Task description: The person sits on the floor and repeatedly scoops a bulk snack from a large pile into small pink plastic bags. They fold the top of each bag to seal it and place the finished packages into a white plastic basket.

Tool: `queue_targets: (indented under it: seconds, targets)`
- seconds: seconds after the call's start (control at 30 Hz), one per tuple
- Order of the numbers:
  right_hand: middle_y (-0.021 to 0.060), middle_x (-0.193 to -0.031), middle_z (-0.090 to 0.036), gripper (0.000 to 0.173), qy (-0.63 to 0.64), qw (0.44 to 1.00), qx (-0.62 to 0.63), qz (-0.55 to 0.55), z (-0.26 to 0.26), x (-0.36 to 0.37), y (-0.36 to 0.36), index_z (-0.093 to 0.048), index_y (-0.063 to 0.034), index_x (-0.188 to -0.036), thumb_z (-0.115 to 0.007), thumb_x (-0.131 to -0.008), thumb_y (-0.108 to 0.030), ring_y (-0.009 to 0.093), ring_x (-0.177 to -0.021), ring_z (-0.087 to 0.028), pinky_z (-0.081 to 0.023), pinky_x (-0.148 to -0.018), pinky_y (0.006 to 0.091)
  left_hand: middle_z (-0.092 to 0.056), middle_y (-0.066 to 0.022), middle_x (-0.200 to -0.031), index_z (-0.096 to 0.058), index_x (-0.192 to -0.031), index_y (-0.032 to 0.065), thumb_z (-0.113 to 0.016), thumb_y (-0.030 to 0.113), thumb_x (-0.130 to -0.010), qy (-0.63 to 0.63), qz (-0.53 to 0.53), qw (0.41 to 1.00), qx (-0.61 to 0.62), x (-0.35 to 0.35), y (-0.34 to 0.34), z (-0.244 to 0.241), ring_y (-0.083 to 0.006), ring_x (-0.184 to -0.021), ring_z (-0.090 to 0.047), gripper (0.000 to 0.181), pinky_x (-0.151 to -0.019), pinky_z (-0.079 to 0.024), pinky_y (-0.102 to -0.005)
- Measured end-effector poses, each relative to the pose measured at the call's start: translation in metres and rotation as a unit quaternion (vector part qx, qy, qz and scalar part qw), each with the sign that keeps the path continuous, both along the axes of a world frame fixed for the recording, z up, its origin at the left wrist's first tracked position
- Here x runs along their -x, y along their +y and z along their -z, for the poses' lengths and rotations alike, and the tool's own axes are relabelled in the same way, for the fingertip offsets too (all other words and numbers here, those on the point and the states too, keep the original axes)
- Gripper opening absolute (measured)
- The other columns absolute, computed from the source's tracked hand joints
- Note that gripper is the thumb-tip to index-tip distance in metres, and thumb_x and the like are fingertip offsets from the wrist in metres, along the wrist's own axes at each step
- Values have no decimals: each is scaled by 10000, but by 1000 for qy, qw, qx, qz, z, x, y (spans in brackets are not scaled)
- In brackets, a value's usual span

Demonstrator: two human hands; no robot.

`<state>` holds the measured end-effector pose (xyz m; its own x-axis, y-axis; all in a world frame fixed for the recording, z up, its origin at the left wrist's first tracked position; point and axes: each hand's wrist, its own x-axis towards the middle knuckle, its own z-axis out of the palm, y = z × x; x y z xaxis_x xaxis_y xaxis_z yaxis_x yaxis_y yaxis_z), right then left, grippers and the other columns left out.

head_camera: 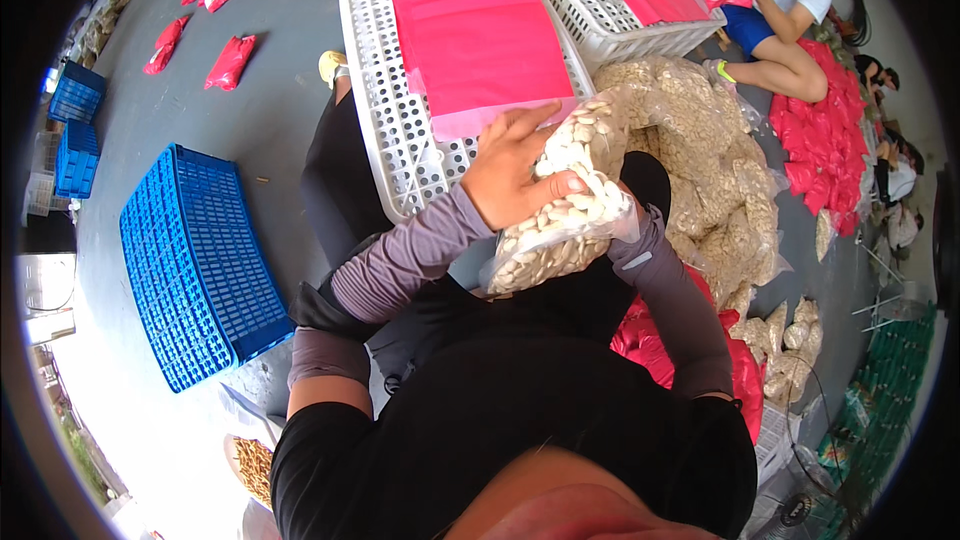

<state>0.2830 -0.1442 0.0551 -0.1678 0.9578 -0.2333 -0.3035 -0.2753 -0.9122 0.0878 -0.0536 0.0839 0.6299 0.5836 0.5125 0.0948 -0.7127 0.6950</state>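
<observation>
A transparent plastic bag of pale, flat beans or seeds (574, 202) is held tilted in front of my body, over my lap. My left hand (514, 169) grips its left side, the thumb lying across the front of the plastic. From the right, my right hand (636, 199) supports the same bag; most of its fingers are hidden behind the bag. Just beyond, a stack of flat pink-red plastic bags (484, 45) lies on an upturned white perforated plastic crate (382, 90). The fingertips of my left hand are close to the stack's near edge.
Right of my knee rises a heap of similar filled transparent bags (720, 172). A blue plastic crate (202, 262) stands at left. A co-worker (787, 0) sits beside a second white crate (600, 37), holding a pink bag. Filled pink bags (821, 135) lie on the floor.
</observation>
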Motion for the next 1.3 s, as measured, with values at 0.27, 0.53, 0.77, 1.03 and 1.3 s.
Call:
queue_targets:
  seconds: [0.27,0.53,0.77,1.03,1.3]
  targets:
    - [119,-1172,-634,524,30,999,16,-23,17,-55,92,-490,16,-1318,-662,-846,-136,200,-1048,-622,-496,-924,331,-517,-97,-1315,-597,-1182,128,-731,347,-771,301,-92,939,-139,34,146,116,-312,-1268,-418,485,-1059,-374,-403]
    - [118,-1051,-696,534,-401,910,-23,-104,43,-57,119,-587,-20,-1200,-783,-740,-208,189,-971,-652,-479,-901,317,-539,-69,-1058,-582,-1033,165,-671,219,-797,303,-65,931,-192,26,155,102,-282,-1077,-513,257,-855,-467,-417]
    - [200,-1080,-642,585,-582,809,-51,61,27,3,145,-508,-44,-1223,-734,-786,-359,327,-1011,-627,-489,-853,395,-608,-71,-919,-580,-889,96,-644,133,-725,261,-14,916,-305,28,161,114,-264,-902,-614,180,-695,-524,-385]
    - [108,-1166,-631,496,-506,793,-339,13,36,-9,121,-562,-171,-1266,-703,-797,-253,331,-1072,-591,-476,-890,422,-616,-50,-718,-606,-831,47,-583,143,-867,71,-130,975,165,21,193,164,-147,-663,-589,105,-622,-471,-292]
    - [159,-1039,-638,403,-627,744,-220,72,68,14,141,-583,-150,-1188,-669,-802,-228,360,-960,-611,-497,-804,459,-590,-198,-828,-558,-918,18,-532,70,-856,77,-176,980,-49,11,165,139,-391,-780,-569,85,-711,-447,-453]
